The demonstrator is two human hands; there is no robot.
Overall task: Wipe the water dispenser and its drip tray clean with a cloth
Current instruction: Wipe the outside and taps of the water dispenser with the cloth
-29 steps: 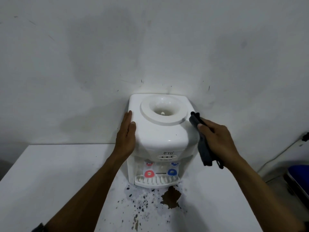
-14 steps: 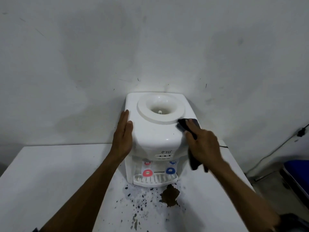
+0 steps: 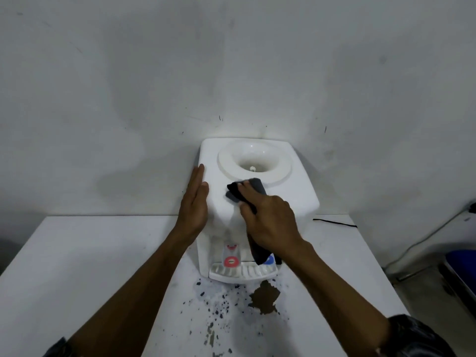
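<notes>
The right hand [image 3: 270,222] clutches a dark cloth [image 3: 244,189], pressing it on top of the white water dispenser [image 3: 291,186] on the tabletop [image 3: 103,253]. The left hand [image 3: 194,204] lies flat, fingers straight, against the dispenser's left side.

White table against the wall

The table [image 3: 103,266] carries the water dispenser [image 3: 291,197] at its back edge (drip tray [image 3: 242,273] facing forward), with dark specks [image 3: 219,305] and a brown patch [image 3: 265,298] just before it.

No text is legible on the dispenser [image 3: 296,186].
</notes>
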